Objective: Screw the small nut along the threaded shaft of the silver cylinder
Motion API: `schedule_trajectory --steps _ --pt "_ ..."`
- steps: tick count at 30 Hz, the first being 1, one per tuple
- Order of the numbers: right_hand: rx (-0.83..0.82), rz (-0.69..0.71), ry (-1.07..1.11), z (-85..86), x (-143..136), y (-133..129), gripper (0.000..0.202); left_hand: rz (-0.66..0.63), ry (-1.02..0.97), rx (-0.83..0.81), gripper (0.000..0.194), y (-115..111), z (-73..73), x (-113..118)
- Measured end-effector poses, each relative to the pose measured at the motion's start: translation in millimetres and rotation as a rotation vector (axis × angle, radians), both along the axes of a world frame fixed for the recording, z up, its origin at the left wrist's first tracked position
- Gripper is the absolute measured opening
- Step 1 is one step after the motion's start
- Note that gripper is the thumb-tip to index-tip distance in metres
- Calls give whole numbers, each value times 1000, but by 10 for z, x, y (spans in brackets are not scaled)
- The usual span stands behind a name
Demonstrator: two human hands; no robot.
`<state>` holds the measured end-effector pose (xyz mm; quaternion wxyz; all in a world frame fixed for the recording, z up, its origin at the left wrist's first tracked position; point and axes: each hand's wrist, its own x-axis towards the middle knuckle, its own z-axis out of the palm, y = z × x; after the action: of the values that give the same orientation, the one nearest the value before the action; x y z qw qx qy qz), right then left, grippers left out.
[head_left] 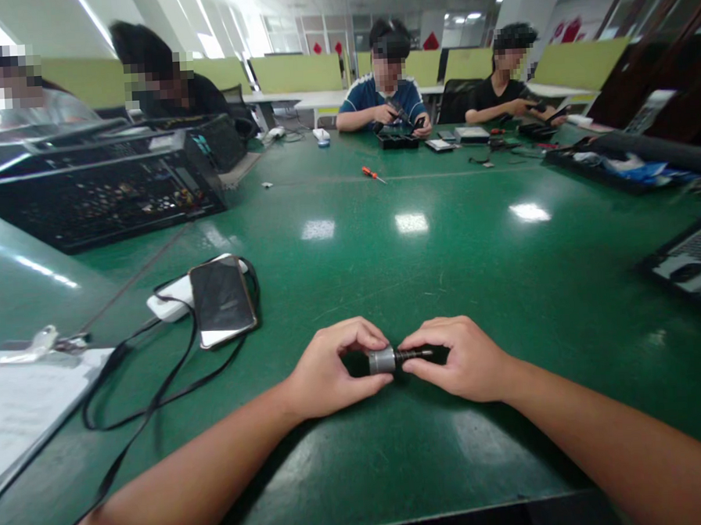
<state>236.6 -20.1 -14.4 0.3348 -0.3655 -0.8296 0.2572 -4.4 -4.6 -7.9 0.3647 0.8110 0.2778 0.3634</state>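
Between my two hands, just over the green table, lies a small grey metal cylinder with a thin dark shaft (pixel 382 361), which looks like a small motor. My left hand (pixel 336 369) pinches the cylinder body between thumb and fingers. From the other side, my right hand (pixel 464 358) closes thumb and forefinger about the dark, ridged-looking shaft. The shaft's slim tip points right, into the gap of my right hand. What sits right at the fingertips is partly hidden.
To my left are a smartphone (pixel 222 300), a white power strip (pixel 173 299), a black strap (pixel 152 410) and a clipboard with paper (pixel 35 412). An orange screwdriver (pixel 372 174) lies farther off. Black computer cases (pixel 111 181) stand at the sides. Several people sit across the green table (pixel 338 255).
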Motion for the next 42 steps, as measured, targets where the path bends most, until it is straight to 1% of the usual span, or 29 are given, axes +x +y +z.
schedule_trajectory --steps 16,20,34,42 --pt "19 1 4 24 40 3 12 -11 -34 55 27 16 14 -28" --pt "26 11 16 43 46 -6 11 -12 -71 91 28 13 22 -51" --pt "60 25 33 72 73 -16 10 -11 -95 159 29 8 58 -85" --pt "85 37 33 72 72 -15 11 -16 -103 162 27 8 66 -95"
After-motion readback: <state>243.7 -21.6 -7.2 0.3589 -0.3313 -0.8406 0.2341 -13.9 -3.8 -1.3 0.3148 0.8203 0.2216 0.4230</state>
